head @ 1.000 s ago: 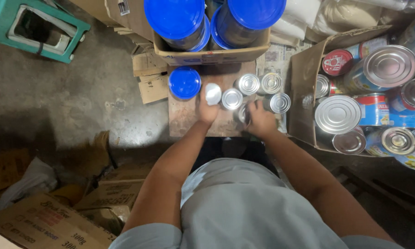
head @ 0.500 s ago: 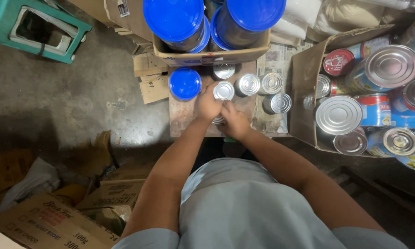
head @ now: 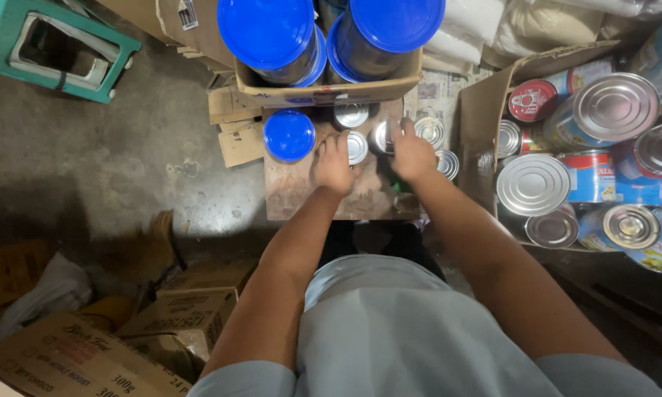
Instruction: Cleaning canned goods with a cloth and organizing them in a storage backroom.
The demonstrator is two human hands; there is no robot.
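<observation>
Far left of both hands a green plastic stool [head: 66, 45] is seen on the concrete floor [head: 125, 176], with flattened cardboard boxes [head: 88, 331] lying below and left of the left forearm. Just left of the left hand a blue-lidded jar [head: 289, 135] is stood on the small wooden board [head: 301, 191]. The left hand [head: 334, 163] is laid on the board, fingers curled loosely, fingertips touching a small silver tin [head: 357, 146]; whether the tin is actually gripped cannot be told. Above that hand another small tin [head: 351, 114] is set, and beyond it a cardboard box [head: 324, 92] holding two big blue-lidded tubs [head: 331, 33]. The right hand [head: 412, 153] is closed around a tilted small tin [head: 380, 137], lying just beside the left hand's tin. Just right of the right hand two more small tins [head: 429, 131] are placed near the board's edge. Well right of both hands an open carton [head: 481, 125] is packed with large silver-topped cans [head: 534, 184], some red-labelled, some blue.
</observation>
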